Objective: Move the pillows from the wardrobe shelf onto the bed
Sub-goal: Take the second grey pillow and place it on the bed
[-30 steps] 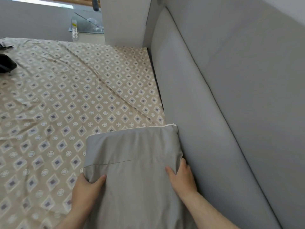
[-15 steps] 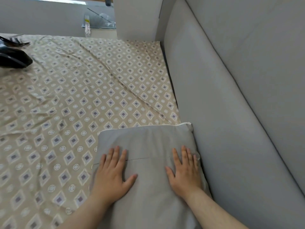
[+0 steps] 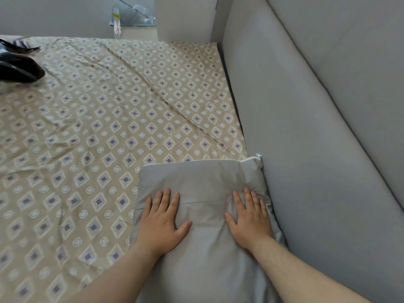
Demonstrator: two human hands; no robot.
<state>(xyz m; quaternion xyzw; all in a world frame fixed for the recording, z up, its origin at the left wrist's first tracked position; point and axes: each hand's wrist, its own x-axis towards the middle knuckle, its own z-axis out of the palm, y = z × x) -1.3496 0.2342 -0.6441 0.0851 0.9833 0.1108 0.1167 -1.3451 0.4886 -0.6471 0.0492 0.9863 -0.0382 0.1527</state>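
A grey pillow [image 3: 205, 184] with a white zipper at its far right corner lies flat on the bed [image 3: 105, 132], tucked against the padded headboard. My left hand [image 3: 160, 219] rests palm down on the pillow's left part, fingers spread. My right hand [image 3: 249, 217] lies palm down on its right part, close to the headboard. Neither hand grips the fabric. The wardrobe shelf is out of view.
The bed carries a beige sheet with a diamond pattern. A grey padded headboard [image 3: 306, 132] runs along the right. A black object [image 3: 19, 66] lies at the bed's far left. Beyond the bed stand a white cabinet [image 3: 185, 18] and a glass-topped side table [image 3: 133, 20].
One second ago my hands gripped the pillow's sides. They have since let go and now lie flat on top, and the pillow sits a little closer to the headboard.
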